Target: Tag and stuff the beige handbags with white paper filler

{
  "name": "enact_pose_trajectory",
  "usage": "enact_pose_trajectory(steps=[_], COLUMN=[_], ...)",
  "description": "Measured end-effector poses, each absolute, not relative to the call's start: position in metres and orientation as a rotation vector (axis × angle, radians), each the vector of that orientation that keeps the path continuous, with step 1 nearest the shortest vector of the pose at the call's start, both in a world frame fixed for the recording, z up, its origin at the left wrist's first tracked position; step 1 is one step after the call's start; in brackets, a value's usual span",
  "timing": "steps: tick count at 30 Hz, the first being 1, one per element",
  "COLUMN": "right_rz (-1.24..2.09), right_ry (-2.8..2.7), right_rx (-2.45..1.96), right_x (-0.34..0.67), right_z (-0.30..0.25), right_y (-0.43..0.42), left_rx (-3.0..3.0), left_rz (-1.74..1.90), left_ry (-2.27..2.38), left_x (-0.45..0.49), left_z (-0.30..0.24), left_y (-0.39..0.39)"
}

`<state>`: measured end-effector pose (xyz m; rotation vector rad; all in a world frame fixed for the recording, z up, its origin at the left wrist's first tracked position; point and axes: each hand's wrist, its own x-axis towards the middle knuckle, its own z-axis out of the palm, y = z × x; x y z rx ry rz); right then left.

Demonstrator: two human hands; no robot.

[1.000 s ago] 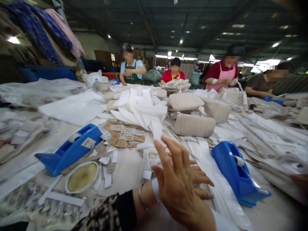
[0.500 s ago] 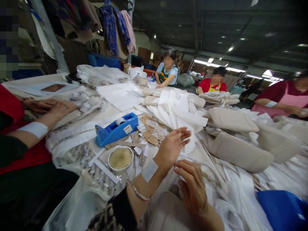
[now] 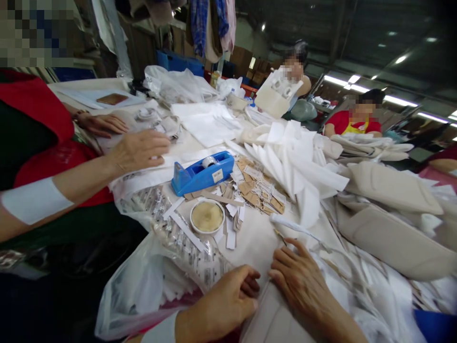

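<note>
Strip lights (image 3: 400,101) are fitted under a dark factory roof, and garments (image 3: 209,21) are hung at the far side of the hall. A long worktable (image 3: 255,243) is heaped with white non-woven fabric (image 3: 296,162), beige padded bags (image 3: 389,238) and brown card tags (image 3: 257,188). A blue tape dispenser (image 3: 202,174) and a round dish (image 3: 207,216) are set near the tags, and a clear plastic bag (image 3: 132,281) is spread at the near edge. The left hand (image 3: 217,302) is loosely curled and the right hand (image 3: 303,286) is half open, with a beige bag panel (image 3: 271,319) lying between them. Both seem to rest against it, though no firm grip can be made out. A co-worker's hands (image 3: 139,152) are laid flat on papers at the left.
</note>
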<state>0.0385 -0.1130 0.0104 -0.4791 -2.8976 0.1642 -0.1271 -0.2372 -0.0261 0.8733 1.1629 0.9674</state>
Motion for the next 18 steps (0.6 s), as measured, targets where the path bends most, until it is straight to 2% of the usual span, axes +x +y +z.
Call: enact_pose_trajectory(steps=[11, 18], right_rz=[0.189, 0.209], right_ry=[-2.837, -2.936], right_rx=[-0.398, -0.390], right_x=[0.041, 0.036], right_z=[0.014, 0.005], right_y=[-0.111, -0.121], left_rx=[0.557, 0.954], left_rz=[1.065, 1.026], left_ry=[0.769, 1.125], left_x=[-0.097, -0.089], left_z=[-0.037, -0.039], left_y=[-0.230, -0.216])
